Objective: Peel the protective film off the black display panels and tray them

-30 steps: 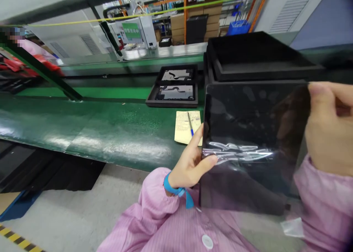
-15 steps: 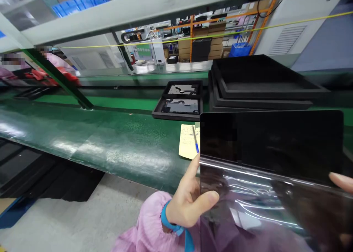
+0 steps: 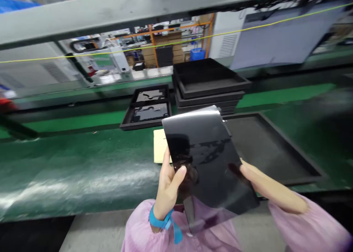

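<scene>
I hold a glossy black panel (image 3: 205,160) in front of me, tilted flat over the near edge of the green conveyor table (image 3: 82,171). My left hand (image 3: 169,182) grips its left edge, thumb on the glossy face. My right hand (image 3: 264,187) holds the right edge, fingers mostly under the panel. A clear film (image 3: 198,217) hangs from the panel's lower end over my pink sleeves. A yellow note sheet (image 3: 159,149) lies on the table just behind the panel.
An empty shallow black tray (image 3: 275,149) lies on the table to the right of the panel. Behind it stands a stack of black trays (image 3: 206,85). A black tray with two parts (image 3: 146,108) sits to the left of the stack.
The view has swung right. The panel went from upright and close to my face to lower, flatter and farther off. My right hand moved from its top corner to its right edge.
</scene>
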`<state>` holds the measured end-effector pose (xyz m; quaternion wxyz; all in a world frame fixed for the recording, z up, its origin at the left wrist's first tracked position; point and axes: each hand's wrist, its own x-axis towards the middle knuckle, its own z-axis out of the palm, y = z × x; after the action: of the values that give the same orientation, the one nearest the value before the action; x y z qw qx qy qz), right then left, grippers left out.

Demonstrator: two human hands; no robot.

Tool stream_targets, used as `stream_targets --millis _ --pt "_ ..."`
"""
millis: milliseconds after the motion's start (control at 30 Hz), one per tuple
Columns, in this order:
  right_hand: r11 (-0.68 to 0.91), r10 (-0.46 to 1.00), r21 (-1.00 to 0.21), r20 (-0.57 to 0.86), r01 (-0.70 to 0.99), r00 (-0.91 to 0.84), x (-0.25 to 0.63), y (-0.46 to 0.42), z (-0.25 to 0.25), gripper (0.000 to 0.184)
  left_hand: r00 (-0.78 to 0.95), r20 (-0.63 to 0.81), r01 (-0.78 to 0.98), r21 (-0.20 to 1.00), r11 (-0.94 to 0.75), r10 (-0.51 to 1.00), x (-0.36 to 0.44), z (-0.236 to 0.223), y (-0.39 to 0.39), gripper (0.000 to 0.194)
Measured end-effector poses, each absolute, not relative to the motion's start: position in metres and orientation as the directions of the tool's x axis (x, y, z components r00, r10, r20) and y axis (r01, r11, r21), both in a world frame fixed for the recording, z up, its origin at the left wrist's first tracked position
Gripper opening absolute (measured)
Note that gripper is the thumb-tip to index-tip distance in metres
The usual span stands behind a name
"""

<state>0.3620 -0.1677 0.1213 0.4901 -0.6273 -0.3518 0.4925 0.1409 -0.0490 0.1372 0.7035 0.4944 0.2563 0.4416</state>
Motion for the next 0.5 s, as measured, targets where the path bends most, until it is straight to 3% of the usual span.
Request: stream_targets --millis 100,200,267,367,500 --pt "-0.153 0.904 -0.952 -0.243 -0.264 0.352 0.36 -0.164 0.128 0.061 0.578 0.03 -0.287 0.943 0.168 0.815 0.17 0.13 -0.046 0.08" --pt "-0.012 0.86 -0.969 -0.135 -0.245 0.492 0.39 -0.167 0.135 0.062 0.768 -0.041 -0.124 0.969 0.211 0.639 0.193 0.128 -0.046 0.081" --pt "0.005 0.809 -0.982 -0.108 -0.191 0.577 0.427 -0.174 0.139 0.06 0.828 -0.03 -0.026 0.996 0.091 0.56 0.196 0.124 -0.047 0.075" --pt "-0.062 0.72 -0.992 -0.12 -0.109 0.684 0.49 -0.191 0.144 0.05 0.733 0.06 0.158 0.954 -0.256 0.678 0.182 0.105 -0.045 0.061" --pt "-0.266 0.655 -0.964 -0.199 -0.025 0.729 0.548 -0.2 0.133 0.03 0.583 0.02 0.357 0.892 -0.278 0.812 0.166 0.06 -0.047 0.066"
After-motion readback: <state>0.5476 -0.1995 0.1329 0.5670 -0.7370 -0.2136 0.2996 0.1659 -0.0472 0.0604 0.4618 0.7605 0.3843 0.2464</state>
